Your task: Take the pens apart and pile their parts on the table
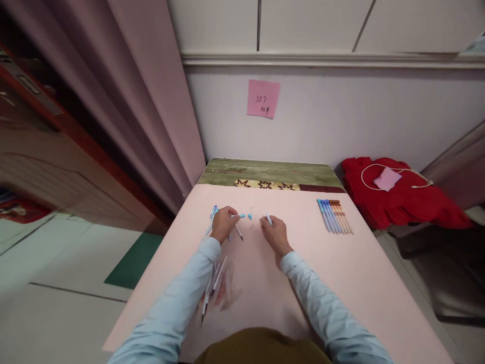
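Note:
My left hand (223, 223) is closed in a pinch on a slim pen part with a light-blue end (241, 216). Opposite it, my right hand (275, 230) grips a pale blue-white pen barrel (269, 219), whose lower part the fingers hide. Between the hands lie a small bright-blue pen piece (250, 217) and a tiny thin part (251, 227), too small to name. A pen refill (239, 232) with a dark tip rests just below my left hand. Blue pen parts (213, 211) lie beyond that hand, partly covered by it.
Several refills (206, 298) lie by my left forearm, next to clear plastic wrapping (229, 285). At the right, a neat row of blue and brown-topped pens (333, 216) lies on the pink tabletop (322, 283). Red cloth (409, 202) with a white cable sits beyond the table's right edge.

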Demonstrator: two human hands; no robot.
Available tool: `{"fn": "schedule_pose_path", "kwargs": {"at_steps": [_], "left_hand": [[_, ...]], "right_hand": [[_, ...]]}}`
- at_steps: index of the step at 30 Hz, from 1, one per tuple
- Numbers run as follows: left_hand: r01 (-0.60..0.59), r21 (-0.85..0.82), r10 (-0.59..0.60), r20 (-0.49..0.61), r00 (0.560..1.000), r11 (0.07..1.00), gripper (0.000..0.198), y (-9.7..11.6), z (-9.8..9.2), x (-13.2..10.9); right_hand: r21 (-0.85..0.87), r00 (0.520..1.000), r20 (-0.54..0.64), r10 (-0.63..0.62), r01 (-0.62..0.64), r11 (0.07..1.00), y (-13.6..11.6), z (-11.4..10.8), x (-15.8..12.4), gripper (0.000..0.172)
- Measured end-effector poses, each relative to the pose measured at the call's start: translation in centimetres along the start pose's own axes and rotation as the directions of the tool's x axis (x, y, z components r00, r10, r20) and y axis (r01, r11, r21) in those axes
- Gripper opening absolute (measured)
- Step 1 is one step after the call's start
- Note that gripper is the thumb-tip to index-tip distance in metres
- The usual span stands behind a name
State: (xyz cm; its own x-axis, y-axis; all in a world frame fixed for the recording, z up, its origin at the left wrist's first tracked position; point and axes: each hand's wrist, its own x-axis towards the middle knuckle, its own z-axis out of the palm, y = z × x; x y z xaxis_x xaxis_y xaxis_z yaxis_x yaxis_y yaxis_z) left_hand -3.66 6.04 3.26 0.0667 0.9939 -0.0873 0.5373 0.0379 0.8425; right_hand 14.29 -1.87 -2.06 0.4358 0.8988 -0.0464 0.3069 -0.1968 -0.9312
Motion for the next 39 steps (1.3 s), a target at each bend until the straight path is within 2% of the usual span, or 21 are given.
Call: {"fn": "schedule_pose_path", "kwargs": {"at_steps": [2, 3, 5, 7, 10, 13, 16, 18, 21, 23, 26, 28, 30, 31, 33, 35, 37, 39], "left_hand": [[-0.069, 0.010, 0.069, -0.016, 0.997, 0.998, 0.012, 0.1, 0.4, -0.1], [-0.081, -0.040, 0.080, -0.002, 0.997, 0.996, 0.013, 0.2, 0.6, -0.2], [-0.014, -0.269, 0.038, 0.086, 0.996, 0.963, 0.020, 0.3, 1.3, -0.4], [0.094, -0.481, 0.003, 0.197, 0.980, 0.872, 0.030, 0.1, 2.0, -0.6], [0.147, -0.586, 0.038, 0.291, 0.956, 0.797, 0.036, -0.2, 2.8, -0.9], [-0.013, -0.490, 0.152, 0.245, 0.958, 0.872, 0.026, -0.5, 3.4, -0.8], [-0.194, -0.304, 0.243, 0.133, 0.961, 0.933, 0.023, -0.6, 3.6, -0.4], [-0.221, -0.251, 0.251, 0.094, 0.963, 0.942, 0.026, -0.9, 3.6, -0.1], [-0.219, -0.235, 0.242, 0.072, 0.968, 0.947, 0.026, -1.3, 3.2, 0.2], [-0.215, -0.222, 0.230, 0.043, 0.972, 0.951, 0.023, -1.4, 2.6, 0.0], [-0.251, -0.191, 0.261, 0.026, 0.965, 0.949, 0.021, -0.8, 1.5, -1.1], [-0.327, -0.161, 0.342, 0.075, 0.937, 0.931, 0.026, -0.1, 0.9, -2.2], [-0.385, -0.143, 0.402, 0.119, 0.908, 0.912, 0.027, 0.3, 0.2, -3.3], [-0.383, -0.143, 0.400, 0.117, 0.909, 0.913, 0.026, 0.3, -0.3, -3.7], [-0.323, -0.135, 0.333, 0.061, 0.941, 0.937, 0.025, -0.5, -1.7, -3.9], [-0.213, -0.063, 0.212, -0.030, 0.977, 0.975, 0.024, -2.0, -3.7, -3.4], [-0.075, 0.133, 0.091, -0.115, 0.989, 0.988, 0.019, -3.9, -6.1, -2.6], [0.052, 0.341, 0.008, -0.171, 0.985, 0.939, 0.013, -5.5, -8.1, -1.9]], "right_hand": [[0.013, 1.000, 0.009, 0.000, 0.000, 1.000, -0.3, 0.1, -0.3, 0.039], [0.020, 1.000, 0.014, -0.001, 0.001, 1.000, -0.6, 0.1, -0.4, 0.040], [0.042, 1.000, 0.027, -0.009, 0.007, 0.999, -1.3, 0.4, -0.5, 0.042], [0.102, 0.999, 0.040, -0.034, 0.029, 0.994, -2.1, 0.7, -0.3, 0.044], [0.178, 0.996, 0.037, -0.076, 0.068, 0.982, -3.3, 0.9, 0.7, 0.042], [0.120, 0.995, 0.014, -0.103, 0.101, 0.988, -4.1, 0.7, 1.7, 0.035], [-0.173, 0.973, 0.002, -0.229, 0.226, 0.959, -4.6, 0.2, 2.2, 0.027], [-0.374, 0.949, 0.030, -0.314, 0.302, 0.877, -4.7, -0.1, 2.1, 0.023], [-0.470, 0.947, 0.022, -0.319, 0.292, 0.833, -4.6, -0.5, 2.0, 0.021], [-0.429, 0.959, -0.045, -0.278, 0.233, 0.873, -4.5, -0.7, 1.8, 0.023], [-0.263, 0.976, -0.111, -0.187, 0.153, 0.953, -4.8, -0.5, 1.2, 0.028], [-0.147, 0.984, -0.059, -0.166, 0.156, 0.977, -5.5, -0.1, 0.5, 0.031], [-0.033, 0.980, 0.036, -0.198, 0.199, 0.979, -6.3, 0.6, -0.3, 0.033], [0.021, 0.973, 0.080, -0.215, 0.214, 0.977, -6.6, 0.9, -0.6, 0.033], [0.067, 0.968, 0.136, -0.210, 0.202, 0.977, -7.0, 1.4, -1.0, 0.033], [0.003, 0.974, 0.184, -0.134, 0.136, 0.991, -6.9, 1.9, -1.1, 0.029], [-0.093, 0.970, 0.238, -0.040, 0.064, 0.994, -6.3, 2.6, -1.2, 0.022], [-0.137, 0.951, 0.309, 0.021, 0.022, 0.990, -5.8, 3.7, -1.5, 0.018]]}}
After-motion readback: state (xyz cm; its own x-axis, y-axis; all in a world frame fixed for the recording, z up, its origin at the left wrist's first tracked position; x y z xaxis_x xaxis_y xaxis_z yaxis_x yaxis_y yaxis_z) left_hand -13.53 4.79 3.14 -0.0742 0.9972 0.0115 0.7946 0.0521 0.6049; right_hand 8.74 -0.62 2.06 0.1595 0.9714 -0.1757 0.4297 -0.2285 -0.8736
